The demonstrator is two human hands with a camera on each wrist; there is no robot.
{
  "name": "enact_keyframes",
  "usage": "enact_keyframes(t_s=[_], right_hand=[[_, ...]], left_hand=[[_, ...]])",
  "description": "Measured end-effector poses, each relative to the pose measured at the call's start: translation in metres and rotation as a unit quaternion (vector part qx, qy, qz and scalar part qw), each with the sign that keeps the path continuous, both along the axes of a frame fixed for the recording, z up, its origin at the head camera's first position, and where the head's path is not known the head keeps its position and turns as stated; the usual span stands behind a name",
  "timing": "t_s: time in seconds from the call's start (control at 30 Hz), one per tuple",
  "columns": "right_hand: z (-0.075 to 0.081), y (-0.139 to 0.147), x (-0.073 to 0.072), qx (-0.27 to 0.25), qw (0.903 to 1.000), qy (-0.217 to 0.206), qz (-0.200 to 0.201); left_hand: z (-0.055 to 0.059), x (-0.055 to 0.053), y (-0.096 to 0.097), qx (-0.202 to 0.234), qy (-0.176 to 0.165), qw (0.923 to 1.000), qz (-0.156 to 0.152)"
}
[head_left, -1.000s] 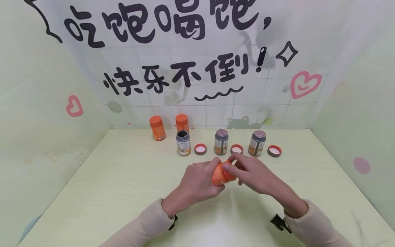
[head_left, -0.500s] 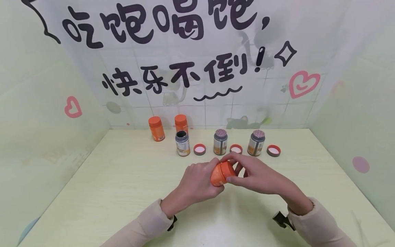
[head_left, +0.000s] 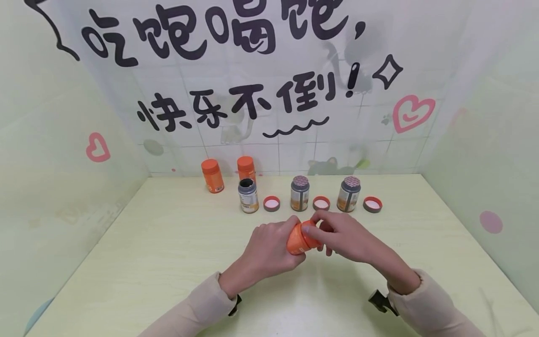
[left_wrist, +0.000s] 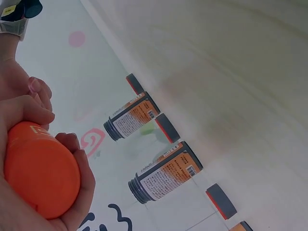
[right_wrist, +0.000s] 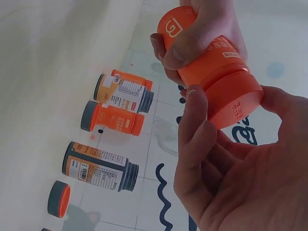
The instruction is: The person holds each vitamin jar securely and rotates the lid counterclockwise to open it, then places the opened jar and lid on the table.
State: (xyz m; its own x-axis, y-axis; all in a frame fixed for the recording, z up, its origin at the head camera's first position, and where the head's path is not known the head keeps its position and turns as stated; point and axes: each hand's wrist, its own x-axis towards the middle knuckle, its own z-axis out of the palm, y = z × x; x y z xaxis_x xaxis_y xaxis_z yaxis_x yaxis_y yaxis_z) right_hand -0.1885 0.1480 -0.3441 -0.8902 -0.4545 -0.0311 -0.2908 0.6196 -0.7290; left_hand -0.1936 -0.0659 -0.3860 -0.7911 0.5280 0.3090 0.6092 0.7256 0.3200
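Orange bottle (head_left: 296, 241) stays gripped in left hand (head_left: 269, 248); right hand (head_left: 349, 238) has rotated, pinching its cap (right_wrist: 235, 98).

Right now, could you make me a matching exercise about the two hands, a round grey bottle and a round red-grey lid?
1. left hand
2. right hand
3. leftmost grey labelled bottle
4. rightmost round red-grey lid

A. uncovered on top
B. on the cap of the held orange bottle
C. pale inside facing up
D. around that bottle's body

Pairs: 1-D; 2-B; 3-A; 4-C
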Motion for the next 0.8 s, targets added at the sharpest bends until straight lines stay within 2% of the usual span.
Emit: enact_keyframes(t_s=[0.13, 0.37, 0.47, 0.57, 0.8], right_hand=[[0.001, 0.004, 0.0, -0.005, 0.9997, 0.004, 0.022], [0.005, 0.01, 0.0, 0.008, 0.9945, 0.07, 0.077], [0.007, 0.011, 0.0, 0.005, 0.9924, 0.083, 0.091], [0.008, 0.01, 0.001, 0.01, 0.9941, 0.074, 0.079], [0.005, 0.004, 0.001, 0.01, 0.9999, 0.006, -0.001]], left_hand=[[0.0, 0.0, 0.0, -0.001, 0.0, 1.0, 0.0], [-0.001, 0.0, 0.0, 0.0, 0.003, 1.0, 0.003], [-0.001, 0.001, 0.0, 0.0, 0.004, 1.0, 0.005], [-0.001, 0.001, 0.0, 0.003, 0.004, 1.0, 0.005], [-0.001, 0.0, 0.0, 0.01, 0.005, 0.9999, -0.001]])
